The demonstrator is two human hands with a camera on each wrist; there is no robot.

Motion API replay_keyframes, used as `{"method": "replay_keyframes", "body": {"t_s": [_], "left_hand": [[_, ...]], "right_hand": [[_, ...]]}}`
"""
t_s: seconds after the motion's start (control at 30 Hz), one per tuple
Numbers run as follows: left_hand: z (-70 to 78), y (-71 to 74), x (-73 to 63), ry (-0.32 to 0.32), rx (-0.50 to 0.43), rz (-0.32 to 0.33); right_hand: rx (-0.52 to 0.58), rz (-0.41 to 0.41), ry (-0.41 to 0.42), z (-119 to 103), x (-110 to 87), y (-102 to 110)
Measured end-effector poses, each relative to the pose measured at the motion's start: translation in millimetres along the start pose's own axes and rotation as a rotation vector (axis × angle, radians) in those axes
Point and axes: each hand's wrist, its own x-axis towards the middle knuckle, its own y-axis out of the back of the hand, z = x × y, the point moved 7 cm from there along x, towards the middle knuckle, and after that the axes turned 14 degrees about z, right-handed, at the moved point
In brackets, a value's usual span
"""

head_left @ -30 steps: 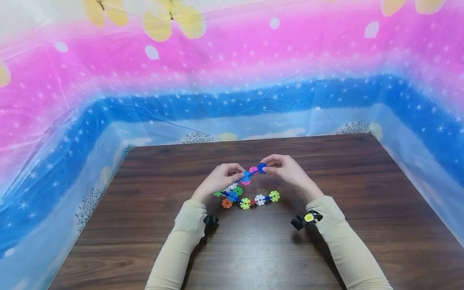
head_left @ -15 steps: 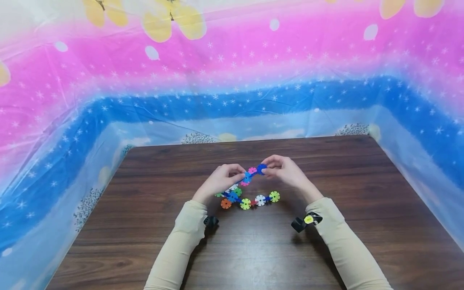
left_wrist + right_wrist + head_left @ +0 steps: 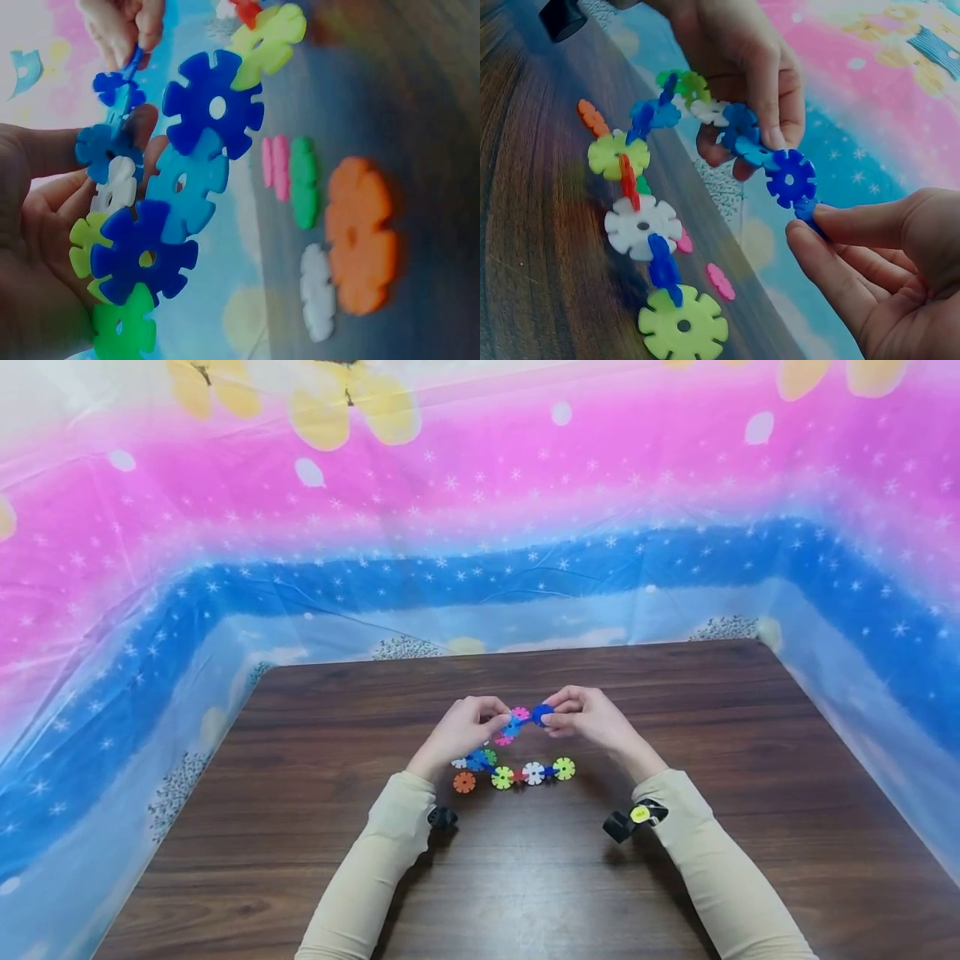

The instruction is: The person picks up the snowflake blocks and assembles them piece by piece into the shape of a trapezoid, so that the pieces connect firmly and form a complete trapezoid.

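A chain of slotted plastic snowflake discs hangs from my left hand in a loop. Thumb and fingers of that hand pinch a light blue disc near one end. My right hand pinches a dark blue disc between thumb and forefinger. It meets another dark blue disc set edge-on to it, which adjoins the left hand's light blue ones. Lower in the loop come a white disc and a yellow-green disc at the other end. The left palm hides part of the chain in the head view.
Loose discs lie on the dark wooden table: an orange disc, a green disc, a white disc and pink discs. A patterned cloth hangs behind the table's far edge.
My left hand has shifted slightly to the right, and the chain below it has drawn away from the orange disc, which shows more fully. Both hands keep their pinch.
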Motion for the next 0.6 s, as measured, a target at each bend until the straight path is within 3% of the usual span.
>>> {"method": "replay_keyframes", "body": {"t_s": [0.2,0.6], "left_hand": [[-1.1,-6.2,-1.8,-0.001,-0.005,0.009],[1.6,-3.0,-3.0,0.000,0.013,0.083]], "right_hand": [[0.045,0.017,0.006,7.2,-0.6,2.5],[0.096,0.015,0.021,5.2,-0.4,0.5]]}}
